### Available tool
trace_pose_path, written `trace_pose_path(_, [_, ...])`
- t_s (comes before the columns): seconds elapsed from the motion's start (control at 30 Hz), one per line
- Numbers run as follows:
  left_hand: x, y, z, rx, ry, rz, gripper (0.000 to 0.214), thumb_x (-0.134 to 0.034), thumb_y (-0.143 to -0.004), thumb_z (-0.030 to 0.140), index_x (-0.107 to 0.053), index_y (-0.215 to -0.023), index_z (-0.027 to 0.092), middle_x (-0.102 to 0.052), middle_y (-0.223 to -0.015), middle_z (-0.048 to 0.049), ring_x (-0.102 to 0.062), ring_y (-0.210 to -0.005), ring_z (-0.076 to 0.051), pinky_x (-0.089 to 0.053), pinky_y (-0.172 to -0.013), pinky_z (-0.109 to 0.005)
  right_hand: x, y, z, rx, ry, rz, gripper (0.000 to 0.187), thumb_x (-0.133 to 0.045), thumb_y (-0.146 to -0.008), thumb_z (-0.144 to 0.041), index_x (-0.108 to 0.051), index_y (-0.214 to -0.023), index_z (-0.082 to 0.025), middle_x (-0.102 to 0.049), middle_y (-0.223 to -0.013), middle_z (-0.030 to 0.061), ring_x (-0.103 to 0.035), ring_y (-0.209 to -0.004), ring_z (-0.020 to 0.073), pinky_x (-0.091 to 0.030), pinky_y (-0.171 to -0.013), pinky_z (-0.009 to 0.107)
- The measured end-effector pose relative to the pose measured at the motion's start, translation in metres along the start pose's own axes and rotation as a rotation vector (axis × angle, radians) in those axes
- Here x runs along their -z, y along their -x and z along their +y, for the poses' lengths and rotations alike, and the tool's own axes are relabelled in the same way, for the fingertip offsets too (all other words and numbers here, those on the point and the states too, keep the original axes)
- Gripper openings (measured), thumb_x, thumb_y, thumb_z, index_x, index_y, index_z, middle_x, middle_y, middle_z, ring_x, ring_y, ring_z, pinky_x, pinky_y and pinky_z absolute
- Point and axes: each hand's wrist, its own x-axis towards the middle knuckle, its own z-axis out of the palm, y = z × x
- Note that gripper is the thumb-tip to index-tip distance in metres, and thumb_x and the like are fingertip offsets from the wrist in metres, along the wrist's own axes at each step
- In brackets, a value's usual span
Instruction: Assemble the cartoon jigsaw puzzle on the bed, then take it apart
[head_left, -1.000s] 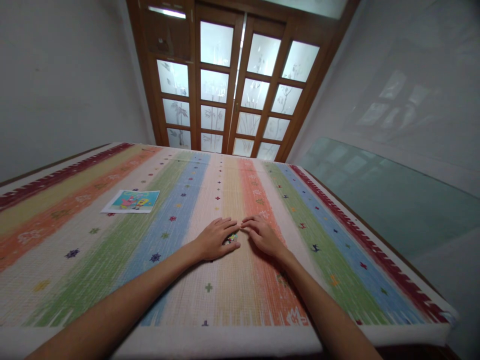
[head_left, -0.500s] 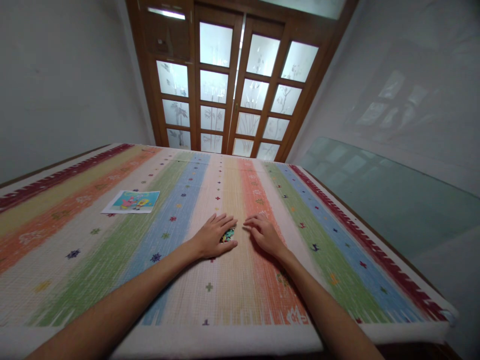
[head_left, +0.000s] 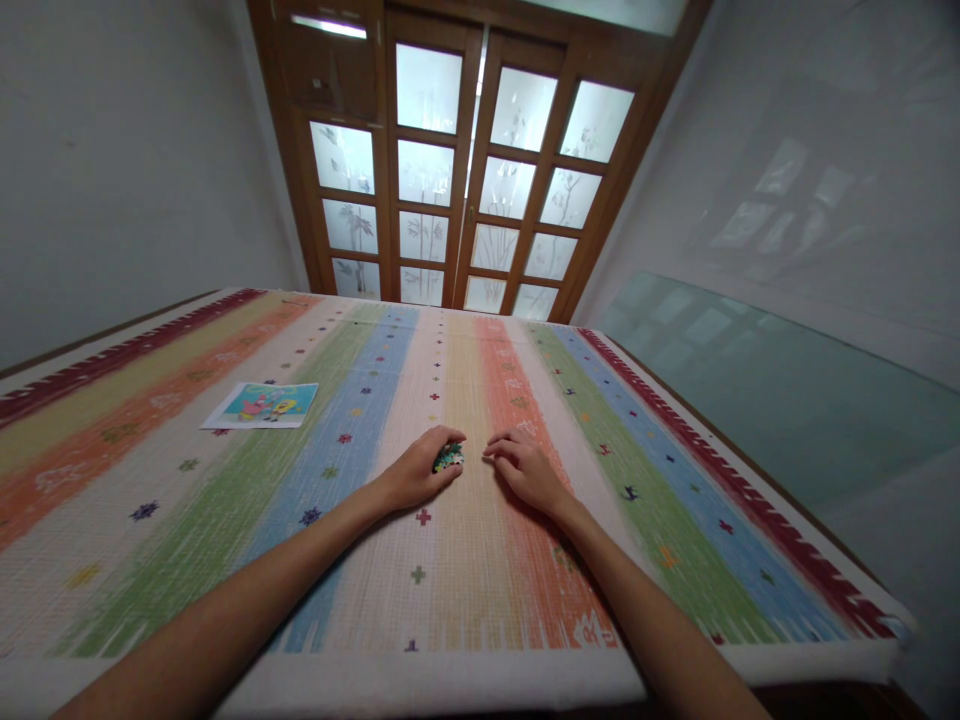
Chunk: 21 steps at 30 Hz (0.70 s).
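My left hand (head_left: 421, 468) rests on the striped cloth, its fingers and thumb curled around a small heap of colourful jigsaw puzzle pieces (head_left: 448, 458). Green, yellow, white and dark bits show between fingers and thumb; the palm side hides the others. Just to the right, my right hand (head_left: 529, 472) lies with fingers loosely bent and slightly apart, touching the cloth. Nothing clear shows in it. A narrow gap of cloth separates the two hands. Farther off to the left, a flat printed cartoon picture (head_left: 270, 405) lies face up.
The table is covered by a striped cloth (head_left: 465, 580) with a white front edge. A greenish glass panel (head_left: 735, 370) stands along the right wall. Wooden doors (head_left: 457, 200) with frosted panes close off the far end.
My left hand has drawn slightly left, and its fingers have gone from spread flat to curled around the puzzle pieces. My right hand has barely shifted.
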Motion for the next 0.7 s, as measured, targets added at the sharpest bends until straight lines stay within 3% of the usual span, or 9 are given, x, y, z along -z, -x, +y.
trace_pose_path(0.23, [0.007, -0.005, -0.002, 0.1, 0.198, 0.08, 0.023, -0.058, -0.095, 0.033, -0.064, -0.111, 0.018, -0.07, -0.109, -0.009, -0.066, -0.103, -0.024, -0.051, -0.099, -0.042, 0.0, 0.0, -0.002, 0.002, 0.001, -0.012, 0.021, -0.056, -0.091, -0.011, -0.075, -0.086, -0.02, -0.07, -0.099, 0.0085, -0.063, -0.098, 0.0242, -0.048, -0.092, 0.042])
trace_pose_path(0.5, [0.009, -0.01, -0.01, 0.257, 0.638, 0.141, 0.056, -0.05, -0.097, 0.067, -0.064, -0.115, 0.016, -0.068, -0.125, -0.0178, -0.064, -0.119, -0.032, -0.048, -0.105, -0.049, -0.001, 0.0, -0.003, 0.073, 0.081, -0.043, 0.022, -0.055, -0.096, -0.012, -0.076, -0.093, -0.019, -0.073, -0.102, 0.0085, -0.063, -0.098, 0.0233, -0.049, -0.091, 0.041])
trace_pose_path(0.6, [0.023, -0.007, -0.015, 0.203, 0.5, 0.134, 0.059, -0.04, -0.101, 0.066, -0.065, -0.122, 0.016, -0.066, -0.129, -0.017, -0.058, -0.128, -0.035, -0.044, -0.111, -0.052, -0.003, 0.002, -0.008, 0.149, 0.145, -0.088, 0.026, -0.05, -0.1, -0.016, -0.075, -0.108, -0.019, -0.073, -0.115, 0.0106, -0.063, -0.105, 0.0246, -0.049, -0.096, 0.043])
trace_pose_path(0.63, [0.029, -0.004, -0.017, 0.168, 0.377, 0.073, 0.059, -0.04, -0.102, 0.065, -0.064, -0.126, 0.016, -0.065, -0.131, -0.0163, -0.056, -0.13, -0.036, -0.04, -0.113, -0.053, -0.004, 0.002, -0.009, 0.17, 0.167, -0.098, 0.028, -0.049, -0.101, -0.017, -0.074, -0.114, -0.019, -0.072, -0.121, 0.0114, -0.062, -0.109, 0.0252, -0.049, -0.098, 0.044])
trace_pose_path(0.7, [0.038, 0.001, -0.021, 0.067, 0.091, -0.127, 0.065, -0.055, -0.095, 0.066, -0.057, -0.14, 0.018, -0.056, -0.146, -0.0156, -0.045, -0.142, -0.038, -0.029, -0.121, -0.055, -0.008, 0.004, -0.012, 0.2, 0.204, -0.107, 0.032, -0.048, -0.102, -0.018, -0.071, -0.124, -0.019, -0.07, -0.129, 0.0121, -0.06, -0.115, 0.0265, -0.049, -0.102, 0.047])
